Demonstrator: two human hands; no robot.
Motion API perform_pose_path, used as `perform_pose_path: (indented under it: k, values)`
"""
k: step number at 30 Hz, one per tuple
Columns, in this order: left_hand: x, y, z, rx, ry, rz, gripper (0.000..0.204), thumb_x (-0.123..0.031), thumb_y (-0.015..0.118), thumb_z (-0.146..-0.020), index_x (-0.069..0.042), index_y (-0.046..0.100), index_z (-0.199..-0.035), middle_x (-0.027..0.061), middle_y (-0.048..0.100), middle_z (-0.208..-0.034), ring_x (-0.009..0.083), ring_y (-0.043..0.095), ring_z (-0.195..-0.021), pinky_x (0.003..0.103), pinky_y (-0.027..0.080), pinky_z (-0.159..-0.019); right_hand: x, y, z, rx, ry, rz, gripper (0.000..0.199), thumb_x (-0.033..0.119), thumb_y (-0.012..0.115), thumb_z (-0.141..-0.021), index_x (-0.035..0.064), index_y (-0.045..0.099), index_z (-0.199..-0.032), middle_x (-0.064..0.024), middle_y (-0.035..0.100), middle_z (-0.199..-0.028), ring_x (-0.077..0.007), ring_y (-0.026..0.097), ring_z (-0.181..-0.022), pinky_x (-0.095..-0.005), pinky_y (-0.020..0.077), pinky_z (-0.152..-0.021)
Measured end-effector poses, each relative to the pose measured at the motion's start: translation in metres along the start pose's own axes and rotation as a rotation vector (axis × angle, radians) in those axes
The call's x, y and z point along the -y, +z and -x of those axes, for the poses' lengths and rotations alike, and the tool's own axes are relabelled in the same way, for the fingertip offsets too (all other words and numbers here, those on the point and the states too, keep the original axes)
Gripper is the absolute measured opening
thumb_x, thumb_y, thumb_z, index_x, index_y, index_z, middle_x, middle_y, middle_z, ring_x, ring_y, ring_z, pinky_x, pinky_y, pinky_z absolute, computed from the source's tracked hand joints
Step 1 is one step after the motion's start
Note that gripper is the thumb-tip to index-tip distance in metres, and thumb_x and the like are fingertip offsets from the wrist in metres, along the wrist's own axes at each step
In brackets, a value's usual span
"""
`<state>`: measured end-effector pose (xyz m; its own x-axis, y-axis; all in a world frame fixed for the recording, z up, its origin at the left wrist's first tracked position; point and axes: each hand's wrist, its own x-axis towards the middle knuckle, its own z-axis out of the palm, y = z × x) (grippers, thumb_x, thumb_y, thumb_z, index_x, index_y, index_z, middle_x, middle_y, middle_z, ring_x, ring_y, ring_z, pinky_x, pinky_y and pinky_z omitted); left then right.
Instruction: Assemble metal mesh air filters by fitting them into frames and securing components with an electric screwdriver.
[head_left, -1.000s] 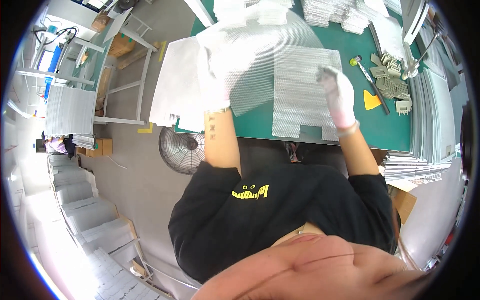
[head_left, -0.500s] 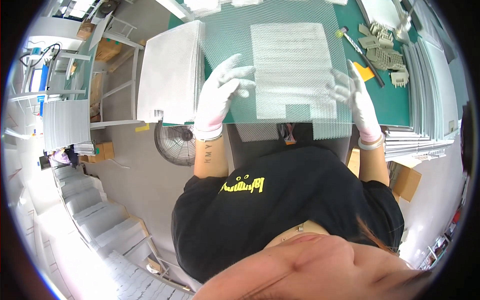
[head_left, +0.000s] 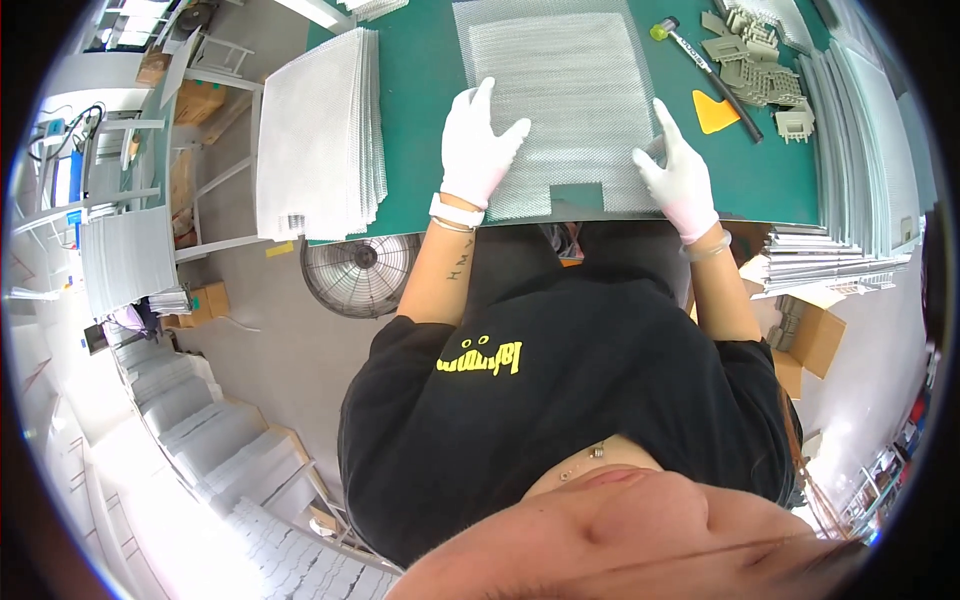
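A silvery mesh sheet (head_left: 570,95) with a notch cut in its near edge lies flat on the green table mat (head_left: 425,110). My left hand (head_left: 480,150), in a white glove, rests flat on the sheet's near left part with fingers spread. My right hand (head_left: 680,175), also gloved, presses the sheet's near right edge. Neither hand grips anything.
A thick stack of the same mesh sheets (head_left: 320,130) sits at the table's left end. A hammer (head_left: 700,60), a yellow wedge (head_left: 715,112) and grey plastic parts (head_left: 755,50) lie to the right. More stacks (head_left: 850,170) line the right edge. A floor fan (head_left: 362,272) stands below.
The sheet has come down flat onto the mat in front of me. Both hands moved from its side edges onto its near corners.
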<state>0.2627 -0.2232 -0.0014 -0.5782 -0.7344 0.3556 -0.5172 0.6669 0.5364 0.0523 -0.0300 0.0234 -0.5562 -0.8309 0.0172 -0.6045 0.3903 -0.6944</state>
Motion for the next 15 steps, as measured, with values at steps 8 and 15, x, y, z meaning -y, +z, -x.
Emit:
perform_pose_path:
  k: [8, 15]
  values:
    - [0.010, 0.018, 0.002, 0.109, -0.024, -0.154, 0.073, -0.038, 0.078, -0.078, 0.000, 0.054, -0.136, 0.0226, 0.058, -0.122, 0.0374, 0.058, -0.112, 0.044, 0.049, -0.096, -0.027, 0.023, -0.002, -0.076, -0.128, 0.123, 0.069, 0.022, 0.072, -0.085, 0.0118, 0.045, -0.147, -0.0179, 0.067, -0.117, -0.0321, 0.067, -0.098, -0.0372, 0.0531, -0.087]
    - [0.013, 0.020, 0.003, 0.124, -0.026, -0.172, 0.074, -0.038, 0.079, -0.079, 0.001, 0.053, -0.137, 0.0228, 0.057, -0.123, 0.0376, 0.056, -0.115, 0.043, 0.046, -0.100, -0.030, 0.025, 0.000, -0.057, -0.161, 0.169, 0.058, 0.024, 0.069, -0.088, 0.0084, 0.052, -0.140, -0.0173, 0.065, -0.114, -0.0330, 0.064, -0.104, -0.0381, 0.0518, -0.090]
